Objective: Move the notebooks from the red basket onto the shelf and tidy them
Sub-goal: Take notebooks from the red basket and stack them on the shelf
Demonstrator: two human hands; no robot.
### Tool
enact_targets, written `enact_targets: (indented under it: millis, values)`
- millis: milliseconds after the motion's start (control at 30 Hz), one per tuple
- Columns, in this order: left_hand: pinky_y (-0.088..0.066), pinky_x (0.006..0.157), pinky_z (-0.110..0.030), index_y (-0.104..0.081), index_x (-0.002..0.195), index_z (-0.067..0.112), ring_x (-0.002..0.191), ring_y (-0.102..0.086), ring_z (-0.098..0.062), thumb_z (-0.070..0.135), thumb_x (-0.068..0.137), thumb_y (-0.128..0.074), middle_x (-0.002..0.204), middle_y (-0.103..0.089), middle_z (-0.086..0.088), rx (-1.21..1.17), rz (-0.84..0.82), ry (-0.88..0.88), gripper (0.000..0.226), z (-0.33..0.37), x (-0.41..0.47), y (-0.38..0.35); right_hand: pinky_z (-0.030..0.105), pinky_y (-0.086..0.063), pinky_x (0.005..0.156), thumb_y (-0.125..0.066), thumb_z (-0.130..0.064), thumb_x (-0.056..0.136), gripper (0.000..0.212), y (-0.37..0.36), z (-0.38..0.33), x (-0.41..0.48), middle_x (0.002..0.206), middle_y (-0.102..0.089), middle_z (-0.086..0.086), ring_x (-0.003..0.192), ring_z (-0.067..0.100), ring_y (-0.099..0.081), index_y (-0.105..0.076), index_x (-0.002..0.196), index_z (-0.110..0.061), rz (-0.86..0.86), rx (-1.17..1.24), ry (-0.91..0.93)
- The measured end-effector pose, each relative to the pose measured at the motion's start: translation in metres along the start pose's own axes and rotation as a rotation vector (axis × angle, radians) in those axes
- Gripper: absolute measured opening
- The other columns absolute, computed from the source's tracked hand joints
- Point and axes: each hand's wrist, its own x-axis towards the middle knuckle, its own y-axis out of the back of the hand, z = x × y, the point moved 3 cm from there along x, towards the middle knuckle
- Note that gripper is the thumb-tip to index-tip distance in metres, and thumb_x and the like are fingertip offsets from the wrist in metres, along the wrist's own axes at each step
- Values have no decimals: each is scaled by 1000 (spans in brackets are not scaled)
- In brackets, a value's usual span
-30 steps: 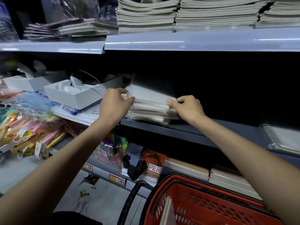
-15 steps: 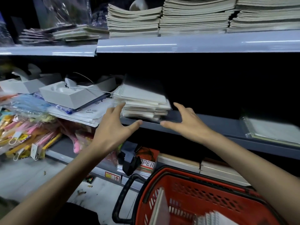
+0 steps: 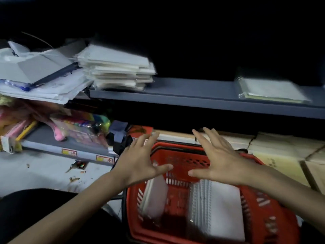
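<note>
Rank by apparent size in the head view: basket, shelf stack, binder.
Largest to smallest:
1. basket
2. shelf stack
3. binder
The basket lies nearest the camera, which inflates its lead.

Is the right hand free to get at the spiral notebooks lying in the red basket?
Probably yes: the right hand hovers open above the spiral notebooks in the red basket; nothing lies between.
</note>
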Motion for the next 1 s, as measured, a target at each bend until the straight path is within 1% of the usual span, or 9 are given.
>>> enact_targets:
  millis: [133, 300, 533, 700, 800, 867, 933, 967, 1000]
  values:
    - [-29, 123, -47, -1, 165, 38, 157, -21, -25, 92, 72, -52, 170, -17, 2, 204, -253, -31, 119, 8, -10, -60, 46, 10, 127, -56, -80, 83, 120, -52, 27, -16, 165, 35, 2, 150, 25, 37, 30, 156, -37, -126, -158, -1]
    - [-30, 121, -52, -1, 165, 28, 156, -19, -35, 85, 81, -52, 169, -16, -15, 429, -434, -18, 113, 3, -14, -113, 49, 10, 127, -54, -72, 90, 113, -95, 52, -15, 167, 30, 8, 153, 31, 32, 25, 159, -31, -267, -191, -66]
    - [-26, 123, -48, -29, 158, 14, 151, -24, -42, 58, 99, -48, 163, -23, -28, 577, -441, 18, 76, 9, -17, -144, 50, 7, 128, -51, -60, 98, 100, -122, 63, -8, 169, 22, 11, 155, 34, 24, 21, 160, -30, -338, -161, -85]
    - [-27, 127, -47, -39, 154, 21, 153, -19, -40, 36, 97, -64, 156, -33, -19, 353, -321, -74, 64, 12, -12, -149, 44, -3, 129, -50, -54, 101, 91, -126, 57, -9, 171, 4, 12, 158, 33, 4, 9, 164, -25, -313, -117, -74]
    - [-32, 124, -52, -10, 165, 29, 152, -16, -41, 15, 84, -81, 147, -20, -1, 17, -228, -65, 109, 4, -8, -156, 39, -14, 127, -51, -51, 102, 86, -128, 51, -9, 169, -10, 8, 157, 28, -9, 1, 164, -23, -278, -40, -59]
    - [-33, 124, -47, 2, 165, 30, 154, -24, -39, 13, 82, -83, 143, -25, 6, -125, -241, 46, 120, -3, -6, -163, 38, -20, 125, -53, -50, 101, 84, -130, 49, -8, 169, -14, 7, 157, 27, -14, -4, 165, -23, -274, 41, -77]
    - [-51, 106, -35, -43, 149, 26, 129, -60, -25, 17, 84, -79, 119, -60, 1, -255, -316, 172, 74, -8, -4, -170, 36, -28, 122, -55, -49, 101, 81, -130, 49, -6, 168, -22, 6, 154, 25, -25, -11, 165, -24, -268, 154, -122]
    - [-57, 89, -35, -64, 116, 31, 102, -71, -15, 17, 83, -77, 94, -68, 9, -300, -330, 198, 38, -10, -3, -170, 34, -31, 120, -56, -49, 100, 78, -131, 51, -4, 166, -29, 5, 151, 24, -32, -18, 164, -24, -259, 225, -157]
    - [-56, 73, -35, -65, 85, 34, 79, -70, -7, 16, 81, -76, 76, -68, 13, -340, -314, 206, 21, -12, -1, -169, 32, -35, 117, -57, -49, 100, 74, -131, 52, -2, 162, -37, 4, 147, 22, -39, -25, 162, -24, -248, 304, -197]
